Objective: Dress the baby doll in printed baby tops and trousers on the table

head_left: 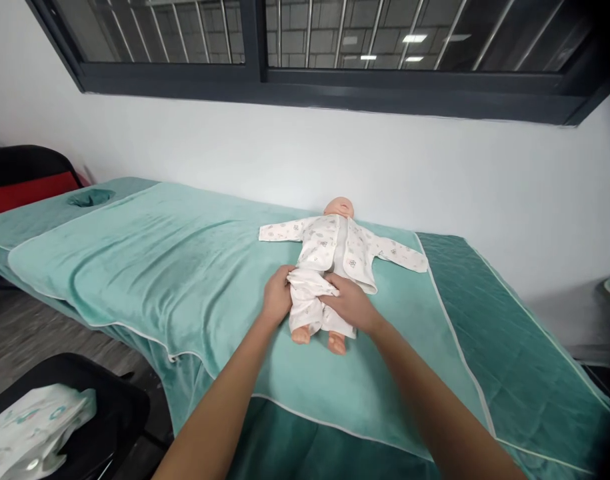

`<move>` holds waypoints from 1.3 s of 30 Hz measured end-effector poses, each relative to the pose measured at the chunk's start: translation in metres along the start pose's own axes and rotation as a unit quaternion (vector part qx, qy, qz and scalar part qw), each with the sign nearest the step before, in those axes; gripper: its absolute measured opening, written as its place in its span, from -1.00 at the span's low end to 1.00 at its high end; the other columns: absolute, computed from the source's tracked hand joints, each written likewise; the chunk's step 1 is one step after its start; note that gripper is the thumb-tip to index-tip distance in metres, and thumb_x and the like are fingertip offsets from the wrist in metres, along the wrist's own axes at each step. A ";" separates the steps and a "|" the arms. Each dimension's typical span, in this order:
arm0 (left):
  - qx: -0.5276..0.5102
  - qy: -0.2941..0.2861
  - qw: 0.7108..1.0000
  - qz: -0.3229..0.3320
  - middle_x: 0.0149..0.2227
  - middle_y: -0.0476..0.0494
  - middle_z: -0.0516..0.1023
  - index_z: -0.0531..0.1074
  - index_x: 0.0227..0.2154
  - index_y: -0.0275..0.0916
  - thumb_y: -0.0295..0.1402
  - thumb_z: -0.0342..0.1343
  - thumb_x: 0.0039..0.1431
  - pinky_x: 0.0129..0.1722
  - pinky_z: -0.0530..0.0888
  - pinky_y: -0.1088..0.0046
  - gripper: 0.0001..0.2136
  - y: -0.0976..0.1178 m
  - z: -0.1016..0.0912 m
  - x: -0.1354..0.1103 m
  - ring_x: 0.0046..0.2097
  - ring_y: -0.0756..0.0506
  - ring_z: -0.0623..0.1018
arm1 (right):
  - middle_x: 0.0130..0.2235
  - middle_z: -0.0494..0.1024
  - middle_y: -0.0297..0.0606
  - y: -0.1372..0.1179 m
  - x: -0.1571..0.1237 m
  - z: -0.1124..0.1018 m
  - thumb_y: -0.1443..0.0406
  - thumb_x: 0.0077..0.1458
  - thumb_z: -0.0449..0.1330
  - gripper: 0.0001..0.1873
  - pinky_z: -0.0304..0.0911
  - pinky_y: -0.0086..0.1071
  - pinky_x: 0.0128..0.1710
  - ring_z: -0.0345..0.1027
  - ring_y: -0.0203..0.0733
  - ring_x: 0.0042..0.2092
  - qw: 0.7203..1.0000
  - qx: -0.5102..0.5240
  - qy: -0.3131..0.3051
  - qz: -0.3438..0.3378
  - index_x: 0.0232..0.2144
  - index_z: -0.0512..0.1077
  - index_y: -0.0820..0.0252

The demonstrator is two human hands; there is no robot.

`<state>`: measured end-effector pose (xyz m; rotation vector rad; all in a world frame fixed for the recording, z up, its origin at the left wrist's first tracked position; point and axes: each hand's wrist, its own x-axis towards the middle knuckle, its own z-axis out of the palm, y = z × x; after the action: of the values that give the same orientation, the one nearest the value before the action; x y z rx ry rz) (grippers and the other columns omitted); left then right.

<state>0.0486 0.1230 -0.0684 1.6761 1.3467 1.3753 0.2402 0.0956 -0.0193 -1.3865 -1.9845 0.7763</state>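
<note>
A baby doll (pixel 339 207) lies on its back on a turquoise blanket (pixel 149 260), its head toward the wall. It wears a white patterned jacket (pixel 321 241) with both sleeves spread out sideways. White baby pants (pixel 307 310) cover its legs, and the feet stick out of the cuffs. My left hand (pixel 277 293) grips the waistband at the left side of the pants. On the waistband's other side, my right hand (pixel 352 303) pinches the bunched cloth. Fingertips of both hands are partly hidden by the fabric.
The blanket lies over a bed with a darker green cover (pixel 529 347). A black chair (pixel 119 400) at the lower left carries a diaper pack (pixel 35 430). A black and red chair (pixel 25 180) stands at the far left. Behind rises a white wall (pixel 209 147) under a window.
</note>
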 end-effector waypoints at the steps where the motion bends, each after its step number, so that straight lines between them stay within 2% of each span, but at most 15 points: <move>1: -0.031 0.000 0.999 -0.012 -0.21 -0.11 0.58 0.50 -0.20 -0.20 -0.46 0.03 0.01 -0.16 0.38 0.41 -0.73 0.000 -0.002 -0.002 -0.19 -0.11 0.50 | -0.18 0.56 -0.33 0.003 -0.005 0.001 0.19 0.10 0.17 -0.84 0.24 -0.32 -0.14 0.40 -0.11 -0.12 1.000 0.021 0.014 -0.004 -0.25 0.42 0.08; 4: -0.140 0.000 0.988 -0.061 -0.29 -0.07 0.57 0.52 -0.25 -0.21 -0.46 0.04 -0.05 -0.22 0.38 0.44 -0.72 0.002 -0.011 -0.004 -0.24 -0.09 0.49 | -0.08 0.53 -0.29 0.011 -0.019 0.000 0.13 0.14 0.17 -0.71 0.27 -0.29 -0.06 0.37 -0.11 -0.02 0.992 0.116 0.041 -0.005 -0.11 0.41 0.07; 7: -0.241 0.003 0.965 -0.100 -0.39 -0.08 0.53 0.54 -0.34 -0.24 -0.34 0.08 0.01 -0.34 0.35 0.45 -0.81 0.004 -0.019 0.002 -0.35 -0.07 0.45 | -0.09 0.53 -0.25 0.018 -0.028 -0.005 0.05 0.17 0.14 -0.68 0.31 -0.29 -0.11 0.40 -0.11 -0.07 0.979 0.185 0.087 0.014 -0.09 0.41 0.05; 9: -0.264 0.005 0.956 -0.128 -0.47 -0.06 0.48 0.52 -0.37 -0.25 -0.21 0.08 0.10 -0.41 0.30 0.45 -0.78 0.005 -0.020 0.013 -0.44 -0.03 0.40 | -0.19 0.54 -0.24 0.022 -0.027 -0.010 0.02 0.19 0.11 -0.69 0.32 -0.28 -0.19 0.41 -0.12 -0.17 0.968 0.193 0.156 0.032 -0.17 0.42 0.07; 11: -0.234 -0.003 0.962 -0.138 -0.50 -0.03 0.44 0.50 -0.36 -0.25 -0.16 0.12 0.11 -0.43 0.29 0.45 -0.77 0.007 -0.018 0.027 -0.46 -0.01 0.38 | -0.25 0.52 -0.24 0.028 -0.019 -0.015 0.03 0.20 0.11 -0.71 0.31 -0.27 -0.21 0.40 -0.13 -0.22 0.955 0.161 0.246 0.042 -0.21 0.40 0.08; 14: -0.115 -0.058 0.990 -0.056 -0.27 -0.08 0.51 0.50 -0.24 -0.19 -0.28 0.25 0.02 -0.23 0.38 0.42 -0.77 0.014 -0.009 0.049 -0.23 -0.08 0.47 | -0.20 0.48 -0.23 0.039 0.000 -0.018 0.06 0.11 0.21 -0.68 0.29 -0.22 -0.14 0.37 -0.11 -0.17 0.945 0.005 0.326 0.025 -0.16 0.37 0.09; 16: -0.016 -0.122 0.991 0.042 -0.07 -0.11 0.47 0.48 -0.12 -0.13 -0.31 0.30 -0.04 -0.05 0.36 0.36 -0.65 0.020 -0.003 0.058 -0.02 -0.15 0.43 | -0.16 0.45 -0.19 0.045 0.013 -0.017 0.06 0.08 0.23 -0.62 0.27 -0.26 -0.20 0.35 -0.10 -0.16 0.946 -0.099 0.307 0.023 -0.11 0.36 0.11; 19: 0.127 -0.165 0.968 0.141 -0.04 -0.14 0.42 0.45 -0.07 -0.11 -0.31 0.29 0.00 0.01 0.32 0.26 -0.63 0.031 0.007 0.065 0.03 -0.23 0.37 | -0.21 0.44 -0.22 0.045 0.028 -0.012 0.07 0.15 0.17 -0.71 0.15 -0.35 -0.37 0.33 -0.14 -0.24 0.942 -0.188 0.274 0.043 -0.18 0.35 0.11; 23: 0.202 -0.126 0.955 0.177 -0.18 -0.18 0.43 0.45 -0.27 -0.16 -0.38 0.13 0.15 -0.07 0.31 0.27 -0.91 0.039 0.015 0.069 -0.08 -0.22 0.39 | -0.38 0.42 -0.29 0.035 0.036 -0.012 0.11 0.28 0.00 -0.75 0.04 -0.35 -0.40 0.25 -0.20 -0.37 0.940 -0.214 0.263 0.037 -0.32 0.36 0.10; 26: 0.138 -0.100 0.974 0.147 -0.29 -0.15 0.45 0.42 -0.37 -0.16 -0.34 0.08 0.20 -0.11 0.31 0.31 -0.93 0.034 0.016 0.075 -0.17 -0.17 0.41 | -0.49 0.37 -0.36 0.034 0.039 -0.019 0.08 0.26 0.03 -0.72 0.06 -0.37 -0.42 0.20 -0.25 -0.44 0.954 -0.104 0.274 0.058 -0.37 0.36 0.11; 28: 0.039 -0.044 0.995 0.076 -0.34 -0.09 0.45 0.41 -0.36 -0.18 -0.25 0.08 0.22 -0.16 0.33 0.36 -0.87 0.022 0.011 0.081 -0.25 -0.12 0.42 | -0.52 0.35 -0.40 0.041 0.038 -0.025 0.05 0.20 0.11 -0.72 0.09 -0.40 -0.45 0.20 -0.28 -0.47 0.952 0.012 0.296 0.083 -0.36 0.38 0.12; 30: -0.101 0.053 0.993 -0.026 -0.35 -0.04 0.46 0.38 -0.33 -0.20 -0.17 0.09 0.20 -0.22 0.36 0.41 -0.80 0.005 0.002 0.089 -0.29 -0.06 0.42 | -0.50 0.37 -0.41 0.055 0.033 -0.034 0.04 0.12 0.19 -0.71 0.13 -0.43 -0.46 0.21 -0.30 -0.47 0.928 0.119 0.339 0.099 -0.29 0.42 0.14; 33: -0.288 0.162 0.931 -0.157 -0.33 -0.04 0.47 0.33 -0.30 -0.22 -0.15 0.15 0.12 -0.28 0.42 0.41 -0.75 -0.023 -0.019 0.100 -0.33 -0.02 0.46 | -0.46 0.44 -0.39 0.086 0.017 -0.052 0.04 0.02 0.27 -0.60 0.19 -0.43 -0.44 0.26 -0.30 -0.45 0.869 0.219 0.430 0.109 -0.18 0.44 0.16; 35: -0.324 0.184 0.912 -0.173 -0.34 -0.07 0.47 0.28 -0.33 -0.23 -0.23 0.14 0.11 -0.30 0.45 0.40 -0.79 -0.037 -0.033 0.104 -0.34 -0.02 0.50 | -0.44 0.48 -0.37 0.110 0.000 -0.064 0.04 -0.05 0.30 -0.55 0.22 -0.41 -0.44 0.28 -0.29 -0.45 0.840 0.232 0.471 0.138 -0.16 0.44 0.18; 39: -0.249 0.200 0.934 -0.157 -0.40 -0.01 0.42 0.22 -0.32 -0.22 -0.27 0.09 0.14 -0.34 0.47 0.40 -0.82 -0.045 -0.046 0.099 -0.43 0.02 0.46 | -0.51 0.45 -0.36 0.143 -0.033 -0.077 0.05 -0.10 0.29 -0.47 0.13 -0.40 -0.51 0.23 -0.28 -0.54 0.830 0.149 0.488 0.223 -0.13 0.46 0.26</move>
<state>-0.0140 0.2224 -0.0597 0.8383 1.2594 1.7336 0.3935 0.1155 -0.0794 -1.6031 -0.7245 0.3787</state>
